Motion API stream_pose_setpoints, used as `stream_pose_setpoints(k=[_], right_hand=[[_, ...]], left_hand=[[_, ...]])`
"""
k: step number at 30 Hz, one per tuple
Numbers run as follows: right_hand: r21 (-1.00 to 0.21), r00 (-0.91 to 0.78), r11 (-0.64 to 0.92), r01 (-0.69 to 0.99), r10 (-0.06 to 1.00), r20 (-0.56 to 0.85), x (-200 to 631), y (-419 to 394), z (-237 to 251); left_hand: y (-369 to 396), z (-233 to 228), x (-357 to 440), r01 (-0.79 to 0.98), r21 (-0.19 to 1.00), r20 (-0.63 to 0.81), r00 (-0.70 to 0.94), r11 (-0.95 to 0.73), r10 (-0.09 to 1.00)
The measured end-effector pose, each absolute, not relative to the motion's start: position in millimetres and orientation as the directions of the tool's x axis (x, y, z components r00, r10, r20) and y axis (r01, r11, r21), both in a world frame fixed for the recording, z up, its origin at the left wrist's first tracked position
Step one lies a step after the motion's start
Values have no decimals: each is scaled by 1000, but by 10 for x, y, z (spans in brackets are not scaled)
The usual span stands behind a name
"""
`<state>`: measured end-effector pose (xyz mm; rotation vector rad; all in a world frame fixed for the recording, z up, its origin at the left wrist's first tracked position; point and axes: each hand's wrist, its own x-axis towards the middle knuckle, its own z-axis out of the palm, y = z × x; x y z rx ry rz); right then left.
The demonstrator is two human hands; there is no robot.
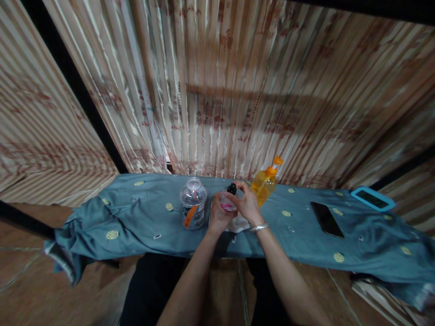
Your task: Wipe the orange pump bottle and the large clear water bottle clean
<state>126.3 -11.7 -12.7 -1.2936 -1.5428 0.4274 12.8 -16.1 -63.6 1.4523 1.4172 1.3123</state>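
Bottle [227,202] upright, black cap up, gripped by left hand [217,216], right hand [247,204] pinching cap, above table [142,213].

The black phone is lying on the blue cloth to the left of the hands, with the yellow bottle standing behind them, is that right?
Not quite. In the head view the black phone lies on the blue cloth to the right of the hands, not the left. The yellow bottle does stand behind them.
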Motion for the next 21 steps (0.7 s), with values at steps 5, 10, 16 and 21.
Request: stream_pose_setpoints(k=[5,10,16,21], right_hand=[[-775,-8,423,469,880,475,1281,-152,-123],[-775,95,361,519,877,472,1260,-131,-92],[-765,74,385,516,870,487,1260,-133,-105],[-742,43,399,539,866,498,1247,-174,-68]], left_hand=[[-150,-648,134,256,954,192,-119,-157,974],[-148,-668,131,256,952,203,-113,-169,973],[-134,-701,141,256,951,214,-132,-175,968],[-138,-691,149,275,946,210,-119,-170,970]])
